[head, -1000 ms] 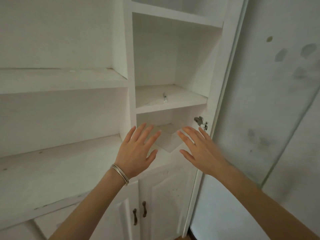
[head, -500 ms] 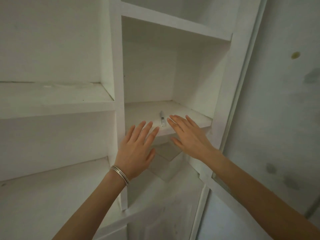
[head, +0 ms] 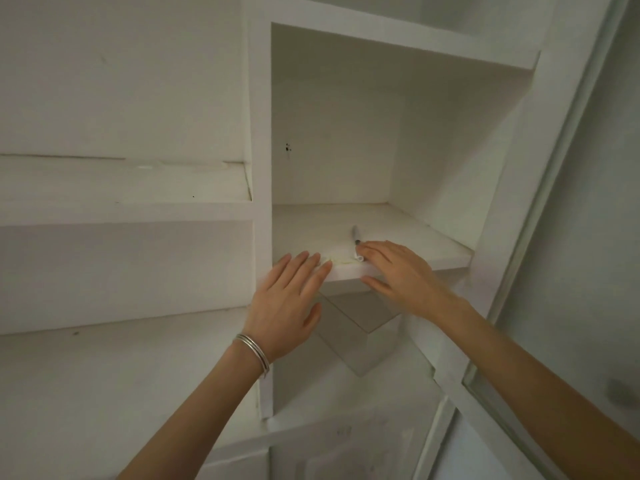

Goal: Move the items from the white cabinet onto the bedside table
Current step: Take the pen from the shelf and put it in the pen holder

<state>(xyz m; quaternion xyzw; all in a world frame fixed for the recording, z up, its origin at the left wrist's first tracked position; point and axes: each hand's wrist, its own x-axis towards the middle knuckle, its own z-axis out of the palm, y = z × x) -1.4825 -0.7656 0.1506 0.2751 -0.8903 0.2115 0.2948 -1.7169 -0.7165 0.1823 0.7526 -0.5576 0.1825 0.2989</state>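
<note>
Having risen to the shelf (head: 415, 233): left hand (head: 284, 306), right hand (head: 398, 275) beside the pen (head: 355, 235), fingers (head: 298, 268) straight, holding nothing.

White cabinet, mid-reach: we see only the far length of the pen (head: 356, 234) on the shelf (head: 415, 244) of the white cabinet (head: 258, 98). Its near end lies under the fingertips of the right grip (head: 398, 271), and we cannot tell whether they touch it. At the shelf's front edge a pale yellowish scrap (head: 341, 260) is blurred and partly covered by the left grip (head: 287, 299); we cannot say what it is. Dark specks (head: 287, 147) on the compartment's back wall are too small to read. The left forearm (head: 194, 420) and right forearm (head: 536, 386) run off the bottom edge, the cabinet off the top and left. Beyond the door (head: 526, 237), a grey shape (head: 623, 393) is a blur.
</note>
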